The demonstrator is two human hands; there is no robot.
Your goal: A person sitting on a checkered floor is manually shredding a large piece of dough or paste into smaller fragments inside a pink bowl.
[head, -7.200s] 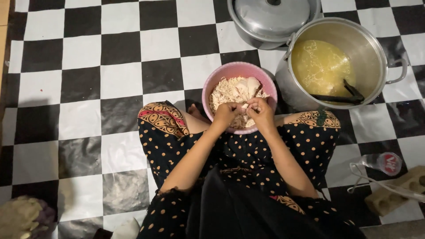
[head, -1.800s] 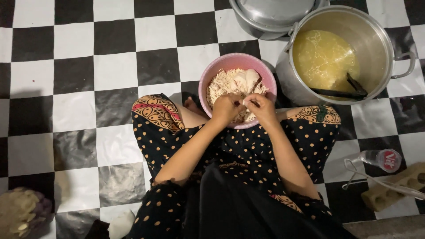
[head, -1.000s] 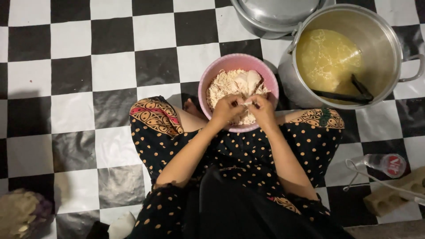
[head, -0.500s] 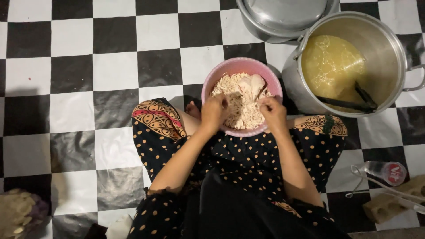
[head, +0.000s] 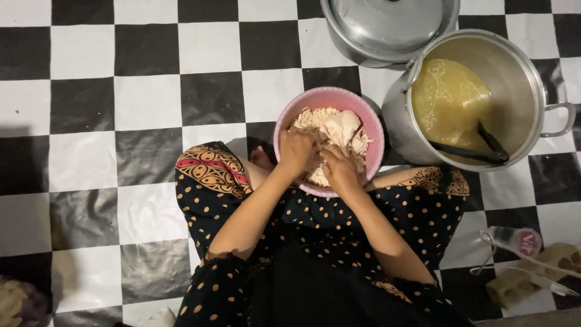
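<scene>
Head view looks straight down on a person sitting on a black-and-white checkered floor (head: pixel 145 103), a pink bowl (head: pixel 289 118) tucked between the knees. Both hands are in it: the left hand (head: pixel 296 151) and the right hand (head: pixel 339 171) are each curled around a clump of pale shredded meat (head: pixel 342 130), fingers clenched into it, though I cannot quite see the fingertips, as they sink into the pile.

Most of the bowl looks already pulled into fine strands; 1 larger whitish piece at the far side seems still whole, so I would judge the shredding well along but not finished.

Just right of the bowl stands a big metal pot (head: pixel 520 79) of yellow broth with dark tongs (head: pixel 478 148) leaning inside. Beyond it sits a second pot under a metal lid (head: pixel 387 21).

Low at the right edge lies a clear plastic bottle (head: pixel 508 239) on its side with a red label, beside something tan and crumpled, perhaps a cloth.
</scene>
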